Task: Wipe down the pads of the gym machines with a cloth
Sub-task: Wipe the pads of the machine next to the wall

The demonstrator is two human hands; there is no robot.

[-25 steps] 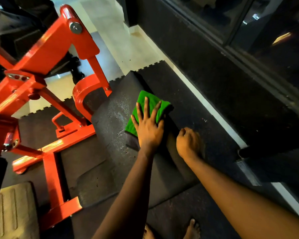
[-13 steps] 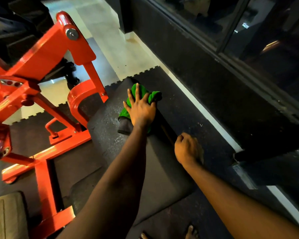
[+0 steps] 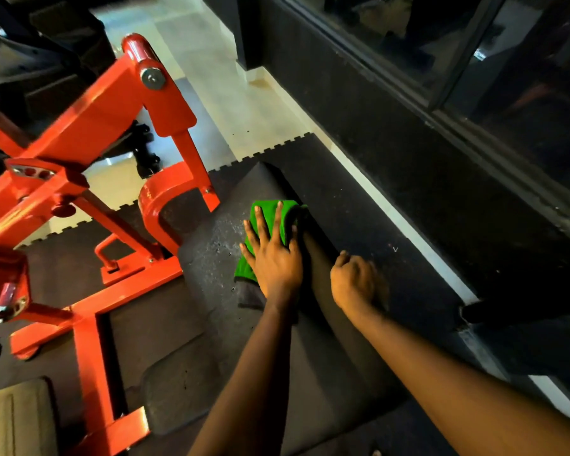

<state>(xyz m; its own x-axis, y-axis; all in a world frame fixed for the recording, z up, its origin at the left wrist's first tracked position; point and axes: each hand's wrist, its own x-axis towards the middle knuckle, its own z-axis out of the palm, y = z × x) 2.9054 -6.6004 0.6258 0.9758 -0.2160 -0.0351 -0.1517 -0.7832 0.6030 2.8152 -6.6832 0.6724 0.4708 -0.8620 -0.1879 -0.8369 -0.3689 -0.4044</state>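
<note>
A long black pad (image 3: 218, 311) fills the middle of the frame, its long axis running from the lower centre up toward the upper centre, where its rounded far end stops close to the toothed edge of the black rubber floor mat (image 3: 352, 205). The pad's top is speckled with pale dust to the left of the cloth.

The green cloth (image 3: 270, 213) lies on the far half of the pad, just above centre frame. It is folded, longer than it is wide, and lies roughly along the pad's length; its right edge drapes over the pad's right side. The left hand (image 3: 273, 258) lies flat on the cloth, palm down, fingers spread and pointing up the frame toward the pad's far end. It presses rather than grips; green shows beyond the fingertips and at the left of the palm.

The right hand (image 3: 356, 283) sits just right of centre, curled into a loose fist with knuckles up, at the pad's right edge. Whether it grasps the edge or only rests there I cannot tell. The two hands are near each other but not touching.

An orange-red steel machine frame (image 3: 89, 126) takes up the left of the frame, its base bars flat on the mat beside the pad. A tan pad (image 3: 14, 419) shows in the lower left corner. Dark glass panels (image 3: 474, 60) run down the upper right.
</note>
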